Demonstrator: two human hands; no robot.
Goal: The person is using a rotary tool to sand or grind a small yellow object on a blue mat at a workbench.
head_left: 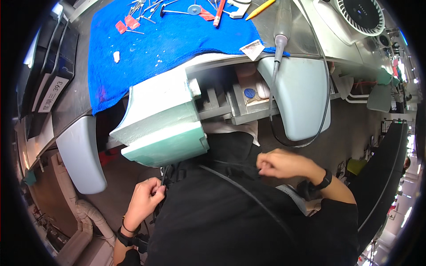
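Note:
Both my hands are low, in front of my black top (222, 213). My left hand (145, 197) is closed, thumb and fingers pinched together beside a black strap (166, 175) at my waist. What lies between its fingertips is too small to make out. On the other side, my right hand (284, 164) is curled into a loose fist near the dark cloth on my lap. Its fingers are slightly blurred, and anything inside them is hidden. Between the hands, the pale green block-shaped bench piece (164, 142) juts out toward me.
A blue towel (177, 40) on the bench carries small rotary bits, a red pencil (219, 13) and a yellow pencil (261, 9). A corded handpiece (282, 26) hangs its cable over a grey armrest (306, 97). Below the bench is an open drawer (253, 116); a fan (361, 15) stands far right.

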